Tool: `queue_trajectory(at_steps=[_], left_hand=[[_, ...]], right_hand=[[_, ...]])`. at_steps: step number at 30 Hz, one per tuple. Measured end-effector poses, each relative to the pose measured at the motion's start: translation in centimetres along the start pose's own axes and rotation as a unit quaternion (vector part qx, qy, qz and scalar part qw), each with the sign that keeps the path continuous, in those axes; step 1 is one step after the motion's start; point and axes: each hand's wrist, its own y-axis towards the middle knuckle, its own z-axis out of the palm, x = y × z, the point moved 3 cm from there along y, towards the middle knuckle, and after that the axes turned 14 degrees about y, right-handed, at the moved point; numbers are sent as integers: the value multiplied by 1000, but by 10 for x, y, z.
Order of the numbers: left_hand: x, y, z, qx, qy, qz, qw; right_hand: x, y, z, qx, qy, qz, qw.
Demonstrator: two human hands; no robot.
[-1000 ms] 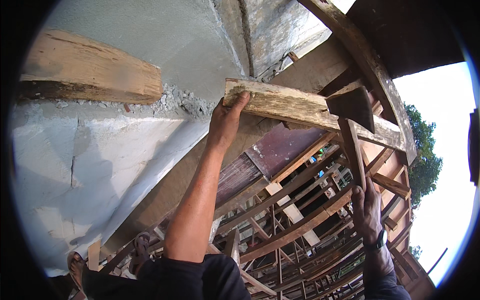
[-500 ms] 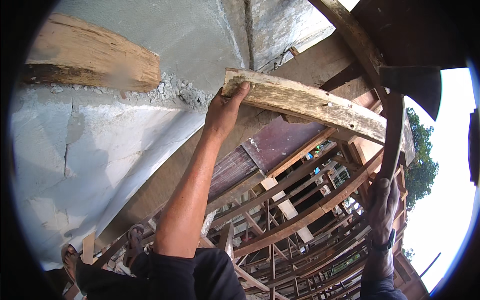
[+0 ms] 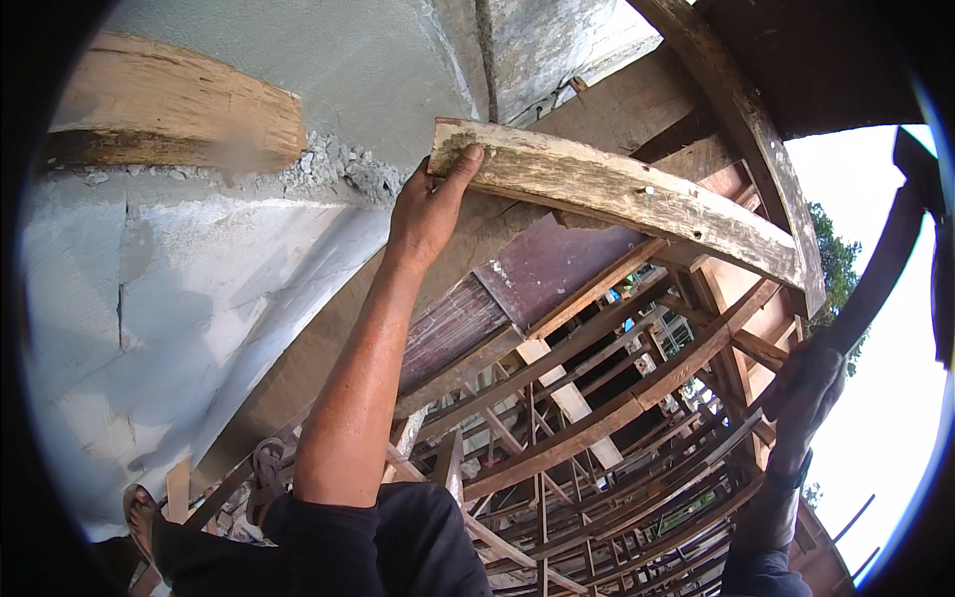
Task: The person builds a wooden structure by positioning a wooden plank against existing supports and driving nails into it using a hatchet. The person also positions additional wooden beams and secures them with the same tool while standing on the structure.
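Note:
My left hand (image 3: 428, 209) grips the near end of a weathered wooden plank (image 3: 617, 189), its thumb pressed on the top face. A nail (image 3: 650, 189) sticks up from that face, and a dark hole shows further along. The far end of the plank lies against a dark curved timber (image 3: 756, 129). Out to the right, my right hand (image 3: 804, 398) is closed around the wooden handle of an axe (image 3: 880, 269). The axe stands raised and apart from the plank, with its dark head partly cut off by the picture's rim.
A rough wooden beam (image 3: 179, 109) rests on the concrete wall (image 3: 229, 249) at upper left, beside broken rubble (image 3: 343, 171). Below stretches an open framework of timbers (image 3: 597, 438) with deep gaps. My sandalled feet (image 3: 139, 517) stand at lower left.
My right hand has swung the axe rightward, away from the plank's far end. The left hand keeps its hold on the plank, which sits slightly further up and left in view.

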Motion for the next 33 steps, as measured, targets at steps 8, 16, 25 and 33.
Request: queue_trajectory(at_steps=[8, 16, 25, 33], left_hand=[[-5, 1, -1, 59, -4, -35, 998], [-1, -4, -5, 0, -23, -23, 999], [14, -18, 11, -43, 79, -13, 996], [17, -10, 14, 7, 10, 2, 1000]], right_hand=[[-22, -22, 63, 161, 237, -197, 938], [46, 14, -3, 31, 130, -146, 980], [-43, 3, 40, 169, -325, 91, 926], [28, 8, 8, 97, 252, -238, 933]])
